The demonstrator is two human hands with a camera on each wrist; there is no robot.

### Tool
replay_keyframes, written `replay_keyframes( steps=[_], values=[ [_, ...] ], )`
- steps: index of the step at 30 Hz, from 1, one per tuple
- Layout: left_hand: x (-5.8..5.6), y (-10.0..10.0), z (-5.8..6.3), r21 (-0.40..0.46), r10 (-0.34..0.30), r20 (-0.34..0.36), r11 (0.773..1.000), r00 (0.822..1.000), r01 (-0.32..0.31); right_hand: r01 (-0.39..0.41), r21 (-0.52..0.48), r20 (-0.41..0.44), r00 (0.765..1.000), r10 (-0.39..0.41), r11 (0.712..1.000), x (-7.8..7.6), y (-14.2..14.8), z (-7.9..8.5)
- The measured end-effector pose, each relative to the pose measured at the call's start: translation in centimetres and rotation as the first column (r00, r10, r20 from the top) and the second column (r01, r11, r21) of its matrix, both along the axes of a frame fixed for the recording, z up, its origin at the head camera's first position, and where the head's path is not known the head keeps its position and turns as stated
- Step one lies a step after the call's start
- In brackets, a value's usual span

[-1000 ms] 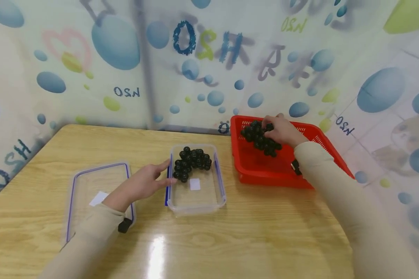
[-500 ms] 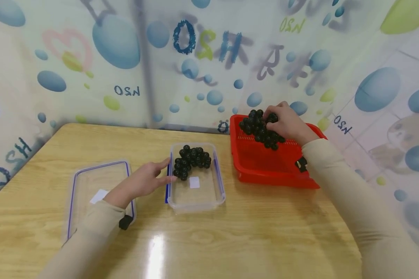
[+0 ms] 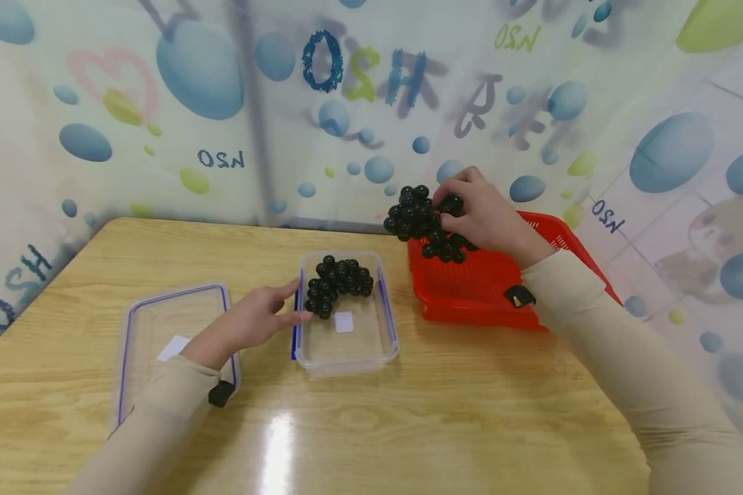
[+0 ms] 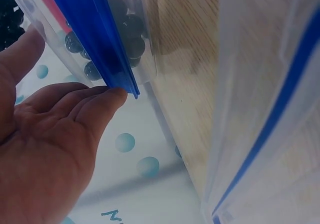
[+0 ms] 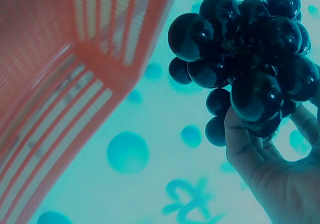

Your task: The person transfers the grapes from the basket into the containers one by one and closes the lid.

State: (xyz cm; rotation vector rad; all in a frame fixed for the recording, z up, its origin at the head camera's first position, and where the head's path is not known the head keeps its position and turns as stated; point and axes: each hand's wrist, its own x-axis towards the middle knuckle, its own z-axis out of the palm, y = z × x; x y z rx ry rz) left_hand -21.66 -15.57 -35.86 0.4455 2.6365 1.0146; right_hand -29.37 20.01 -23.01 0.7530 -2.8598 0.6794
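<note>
At the near side, the worktop [image 3: 347, 440] is crossed by two beige sleeves, the left sleeve [image 3: 148, 419] to the left of the clear box [image 3: 349, 361] and the right sleeve [image 3: 619, 371] to its right. A clear lid [image 3: 155, 316] with a blue seal is laid flat left of the box, partly covered by the left forearm; a white label [image 3: 172, 348] is seen on it.

The left hand [image 3: 260, 317] is placed against the box's left side, its fingers and thumb spread loosely and nothing grasped; in the left wrist view, the blue flap [image 4: 95, 31] on that side is touched by the fingertips.

Inside the box, a bunch of black grapes [image 3: 340, 277] is rested in the far half, curved along the left and far walls. Nearer than that bunch, a small white square [image 3: 344, 322] is seen at the box's bottom.

Right of the box, a red basket [image 3: 464, 313] with slotted walls is set on the worktop. A second black bunch [image 3: 416, 214] is held in the air to the right of the box and beyond it, grasped between the thumb and fingers of the right hand [image 3: 486, 216]; it is shown apart from the basket in the right wrist view.

Beyond the box, a pale sheet [image 3: 285, 179] printed with bubbles and letters is hung.
</note>
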Motion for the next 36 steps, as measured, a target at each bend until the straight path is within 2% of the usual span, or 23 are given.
replay_keyframes(
  steps=[5, 12, 18, 24, 29, 36],
  values=[
    [0.1, 0.0, 0.1, 0.005, -0.001, 0.013, 1.000, 1.000, 0.001, -0.088, -0.025, 0.005, 0.996, 0.088, 0.996, 1.4, -2.0, -0.4],
    [0.1, -0.1, 0.0, 0.011, 0.000, 0.012, 1.000, 1.000, 0.000, -0.198, -0.027, 0.074, 0.977, 0.200, 0.980, 3.0, -4.4, -2.0],
    [0.0, -0.2, -0.1, 0.018, -0.017, -0.018, 1.000, 1.000, 0.017, -0.242, -0.021, 0.125, 0.962, 0.242, 0.970, 3.6, -6.2, -3.0],
    [0.0, 0.0, 0.1, 0.033, -0.028, -0.030, 0.999, 0.999, 0.029, -0.321, -0.025, 0.151, 0.935, 0.321, 0.947, 4.1, -7.8, -3.7],
    [0.0, -0.1, 0.0, 0.045, -0.040, -0.035, 0.998, 0.999, 0.042, -0.346, 0.022, 0.183, 0.924, 0.336, 0.938, 4.3, -8.6, -4.7],
    [0.0, -0.2, -0.2, 0.047, -0.040, -0.050, 0.998, 0.998, 0.042, -0.339, 0.035, 0.199, 0.924, 0.326, 0.940, 4.7, -9.3, -5.8]
  ],
)
